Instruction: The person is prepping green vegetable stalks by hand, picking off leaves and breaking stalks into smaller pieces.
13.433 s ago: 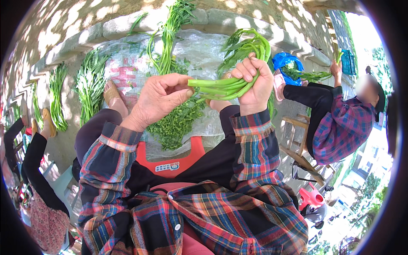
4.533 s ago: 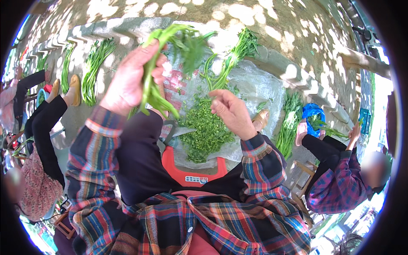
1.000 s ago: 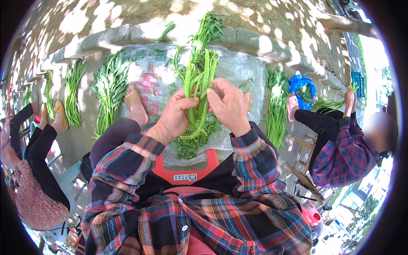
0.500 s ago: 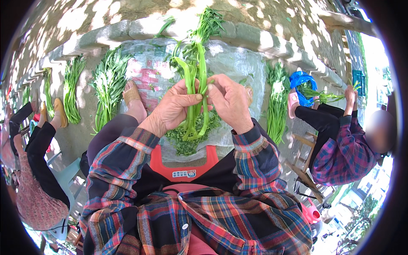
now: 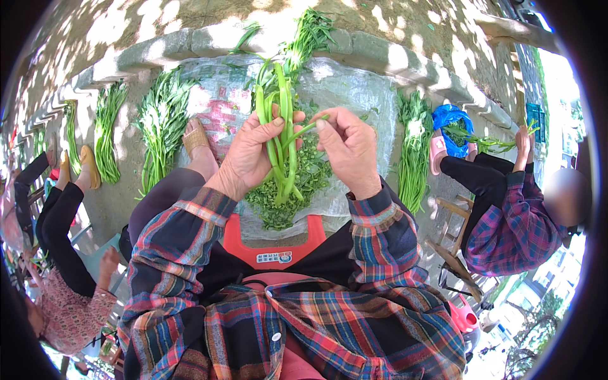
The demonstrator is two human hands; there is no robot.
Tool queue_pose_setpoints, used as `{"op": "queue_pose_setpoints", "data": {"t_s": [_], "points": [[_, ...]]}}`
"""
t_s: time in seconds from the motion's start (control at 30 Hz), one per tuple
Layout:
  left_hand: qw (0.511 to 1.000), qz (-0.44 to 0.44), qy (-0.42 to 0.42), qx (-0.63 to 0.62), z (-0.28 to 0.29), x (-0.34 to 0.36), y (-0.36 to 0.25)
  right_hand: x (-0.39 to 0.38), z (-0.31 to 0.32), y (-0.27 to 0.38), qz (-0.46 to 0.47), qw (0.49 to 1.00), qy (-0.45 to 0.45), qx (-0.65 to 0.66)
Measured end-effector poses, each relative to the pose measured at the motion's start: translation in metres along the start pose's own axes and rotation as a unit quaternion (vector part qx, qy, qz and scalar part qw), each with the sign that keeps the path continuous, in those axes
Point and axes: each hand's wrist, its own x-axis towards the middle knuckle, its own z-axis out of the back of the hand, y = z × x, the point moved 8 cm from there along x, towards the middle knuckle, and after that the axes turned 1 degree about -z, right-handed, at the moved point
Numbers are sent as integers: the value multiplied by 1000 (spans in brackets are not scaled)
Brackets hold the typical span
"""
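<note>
My left hand (image 5: pixel 244 158) is closed round a bunch of thick light-green vegetable stems (image 5: pixel 286 95), which look like water spinach, held upright in front of my knees. Between thumb and fingers, my right hand (image 5: pixel 349 149) pinches a thin green stem (image 5: pixel 307 129) that slants out from the bunch. The palms are a short way apart. Below the hands lies a heap of loose green leaves (image 5: pixel 272 215) on a clear plastic sheet (image 5: pixel 364 101). A leafy bundle (image 5: pixel 310 38) rests at the sheet's far edge, partly behind the held stems.
Bundles of long greens lie on the ground to the left (image 5: pixel 166 104) and right (image 5: pixel 415 149). A stone kerb (image 5: pixel 215 41) runs behind the sheet. A red plastic piece (image 5: pixel 316 237) sits between my knees. Seated people flank me; a blue bag (image 5: pixel 453 117) stands by the right one.
My right hand has moved right, away from the left, drawing a thin stem out sideways. The bunch in my left hand has shifted slightly left. The person at left has raised an arm.
</note>
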Motion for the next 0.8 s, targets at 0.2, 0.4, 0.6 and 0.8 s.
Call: {"op": "queue_pose_setpoints", "data": {"t_s": [0.2,0.4,0.6,0.8], "points": [[999,-33,-12,36,5,4,-11,-1,0,0,-31,995,16,88],[985,-53,-108,127,20,7,-21,-3,6,-5,-31,977,-10,212],[966,-77,-158,190,31,4,-35,0,27,-10,-47,916,-51,394],[933,-110,-224,259,37,1,-51,6,54,-19,-60,833,-58,547]]}}
